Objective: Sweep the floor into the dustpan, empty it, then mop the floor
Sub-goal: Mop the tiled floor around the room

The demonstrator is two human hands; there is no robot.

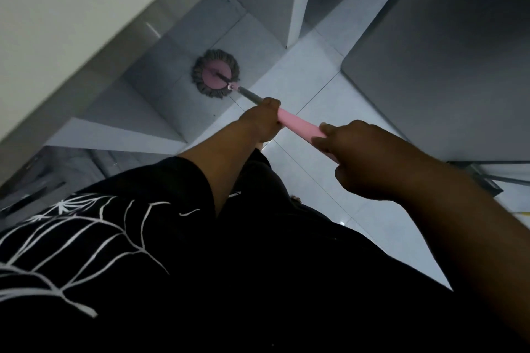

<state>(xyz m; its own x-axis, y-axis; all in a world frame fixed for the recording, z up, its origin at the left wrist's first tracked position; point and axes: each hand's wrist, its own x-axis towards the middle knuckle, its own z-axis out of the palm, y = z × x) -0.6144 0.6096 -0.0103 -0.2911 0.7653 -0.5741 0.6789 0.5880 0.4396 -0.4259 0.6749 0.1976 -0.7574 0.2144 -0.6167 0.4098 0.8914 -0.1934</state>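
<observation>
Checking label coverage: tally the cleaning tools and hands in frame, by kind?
mop: 1
hands: 2 (left hand, right hand; both grip the mop)
Total: 3

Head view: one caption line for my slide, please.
Left hand and right hand hold the pink mop handle; mop head rests on tiled floor.

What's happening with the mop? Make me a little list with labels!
mop head: round, grey fringe, pink middle, flat on the tiled floor
pink handle: slants up toward the person
left hand: grips the handle lower down
right hand: grips the handle's top end
stage: mopping
</observation>
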